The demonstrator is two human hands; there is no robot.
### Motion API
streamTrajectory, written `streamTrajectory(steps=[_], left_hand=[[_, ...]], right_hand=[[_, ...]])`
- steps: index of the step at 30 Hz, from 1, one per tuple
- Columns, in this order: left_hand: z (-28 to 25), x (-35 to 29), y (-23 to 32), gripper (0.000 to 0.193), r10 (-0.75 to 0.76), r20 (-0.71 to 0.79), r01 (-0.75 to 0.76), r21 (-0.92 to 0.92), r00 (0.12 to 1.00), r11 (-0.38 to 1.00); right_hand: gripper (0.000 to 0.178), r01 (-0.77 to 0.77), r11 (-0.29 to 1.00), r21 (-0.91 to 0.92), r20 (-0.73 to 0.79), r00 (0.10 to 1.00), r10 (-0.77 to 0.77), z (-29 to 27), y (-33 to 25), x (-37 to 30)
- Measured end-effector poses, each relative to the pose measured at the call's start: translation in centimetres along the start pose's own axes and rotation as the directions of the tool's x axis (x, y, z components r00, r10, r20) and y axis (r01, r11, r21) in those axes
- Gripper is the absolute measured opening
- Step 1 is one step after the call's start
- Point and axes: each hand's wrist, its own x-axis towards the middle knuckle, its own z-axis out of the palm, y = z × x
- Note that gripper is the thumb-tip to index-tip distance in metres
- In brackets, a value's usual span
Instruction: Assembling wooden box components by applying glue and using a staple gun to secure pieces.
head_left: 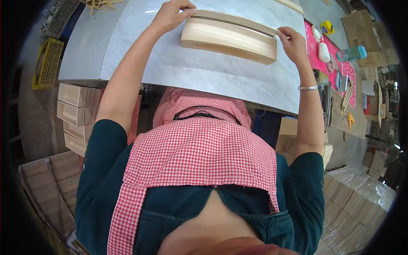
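A long, pale wooden box point(227, 40) lies on the white marbled tabletop point(178, 68). Along its far long side runs a thin wooden strip point(236, 20), with a narrow dark gap between the strip and the box. My left hand point(173, 16) pinches the strip's left end between thumb and fingers. At the opposite end my right hand point(294, 44), with a silver bangle on its wrist, has its fingers closed on the strip's right end, close to the box corner. Whether the strip is fastened to the box does not show.
Right of the box, a pink mat point(313, 53) carries a white squeeze bottle point(324, 51) and small tools. Beyond it are a yellow tape roll point(327, 27) and a clear jar point(350, 53). Wooden drawers point(72, 111) are stacked below the table's left side; a yellow crate point(48, 63) stands farther left.
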Motion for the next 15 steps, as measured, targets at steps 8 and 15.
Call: streamTrajectory(steps=[8, 15], left_hand=[[0.8, 0.7, 0.0, 0.021, -0.022, 0.026, 0.021, 0.04, 0.999, 0.999], [0.8, 0.7, 0.0, 0.023, -0.059, 0.039, 0.058, 0.021, 0.998, 0.998]], right_hand=[[0.018, -0.004, 0.999, -0.042, 0.008, 1.0, 0.004, 0.8, 1.5, 0.0], [0.017, -0.008, 1.0, -0.026, -0.017, 1.0, 0.008, 1.2, 1.7, -0.2]])
